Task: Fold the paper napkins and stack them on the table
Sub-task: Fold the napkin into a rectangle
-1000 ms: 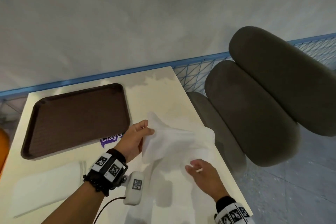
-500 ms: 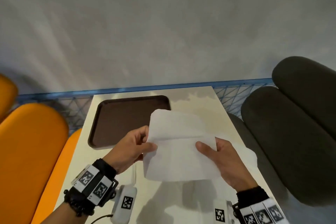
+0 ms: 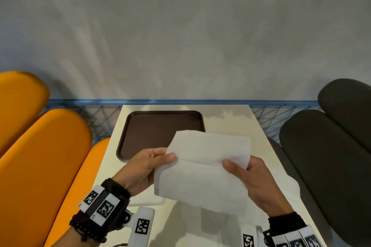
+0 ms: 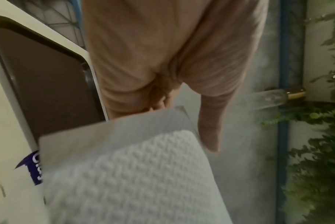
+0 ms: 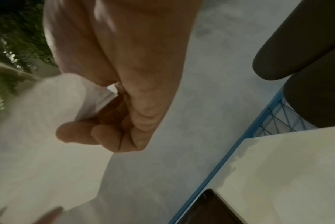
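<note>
A white paper napkin [image 3: 202, 168] hangs in the air above the cream table [image 3: 230, 124], folded over with one flap in front. My left hand [image 3: 148, 164] pinches its left edge between thumb and fingers. My right hand [image 3: 251, 178] pinches the right edge, thumb on the front. The embossed napkin [image 4: 136, 174] fills the lower left wrist view under my left hand [image 4: 163, 75]. In the right wrist view my right hand [image 5: 113, 84] curls round the blurred napkin [image 5: 38, 121]. More white napkin [image 3: 148, 200] lies on the table below my left hand, and some [image 3: 293, 184] under my right.
A dark brown tray [image 3: 152, 130] sits at the far left of the table, partly behind the napkin. Orange seats [image 3: 40, 156] stand to the left and dark grey seats [image 3: 331, 146] to the right. A blue wire rail [image 3: 180, 102] runs behind the table.
Both hands lifted the napkin off the table and now hold it up by its two side edges, spread flatter. The head view swung left and up, bringing the orange seats into sight.
</note>
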A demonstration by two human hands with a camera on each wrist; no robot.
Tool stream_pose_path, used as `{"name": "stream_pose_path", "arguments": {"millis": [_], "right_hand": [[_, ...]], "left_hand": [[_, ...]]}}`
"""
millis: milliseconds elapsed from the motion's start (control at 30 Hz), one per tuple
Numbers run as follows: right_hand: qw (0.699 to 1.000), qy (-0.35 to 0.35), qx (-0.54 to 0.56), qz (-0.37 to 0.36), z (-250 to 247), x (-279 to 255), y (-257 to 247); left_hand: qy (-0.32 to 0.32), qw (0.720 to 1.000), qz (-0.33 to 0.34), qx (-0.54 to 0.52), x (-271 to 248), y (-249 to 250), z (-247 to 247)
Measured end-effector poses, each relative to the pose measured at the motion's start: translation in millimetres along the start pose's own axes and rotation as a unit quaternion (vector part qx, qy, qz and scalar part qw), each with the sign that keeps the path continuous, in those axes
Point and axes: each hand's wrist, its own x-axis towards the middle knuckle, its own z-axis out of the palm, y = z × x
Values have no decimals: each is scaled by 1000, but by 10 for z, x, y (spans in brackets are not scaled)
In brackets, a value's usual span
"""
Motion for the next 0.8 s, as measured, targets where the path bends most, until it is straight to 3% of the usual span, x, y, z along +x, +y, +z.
{"name": "stream_pose_path", "arguments": {"millis": [233,467,600,667,733,800], "right_hand": [[1000,-22,-1,-17,-52,-68,-31],[996,-6,-11,-93,-164,-148,54],[990,-10,-51,-129,-149,-152,81],[989,-38,-39,-137,-172,-155,97],[990,-57,-46,-121,-264,-139,179],[988,-44,-90,-120,-319,-132,218]], "left_hand": [[25,997,73,24,-12,48,-35],[-41,981,150,119,-142,254,-137],[-57,980,174,76,-128,362,-188],[-34,985,165,48,-114,401,-180],[-4,978,178,113,-121,447,-129],[7,945,216,245,-161,498,-30]]}}
